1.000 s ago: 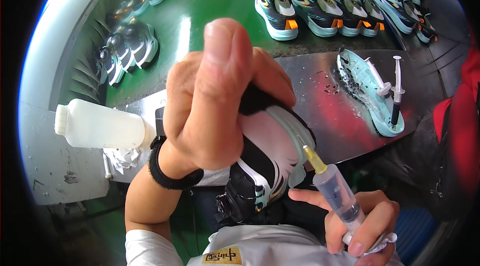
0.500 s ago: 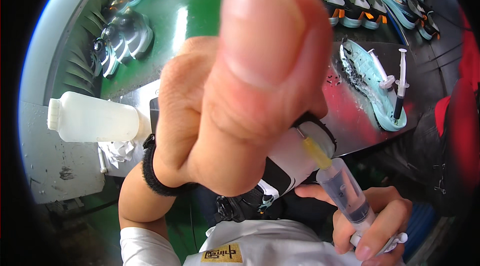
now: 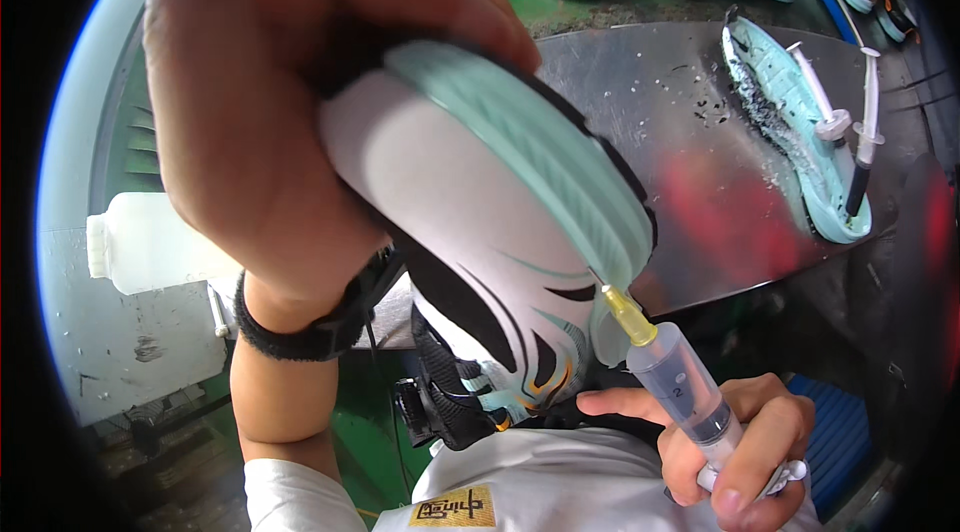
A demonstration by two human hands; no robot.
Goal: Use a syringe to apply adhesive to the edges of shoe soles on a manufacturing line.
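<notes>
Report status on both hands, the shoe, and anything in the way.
Left hand gripping shoe, hiding one end. Right hand holding syringe, needle by mint sole; contact unclear. Nothing seen between needle and shoe.

The left hand (image 3: 250, 122) now sits farther left in view than before, uncovering more of the shoe (image 3: 480, 222), its white side (image 3: 430, 172) and pale-green sole (image 3: 540, 157).
</notes>
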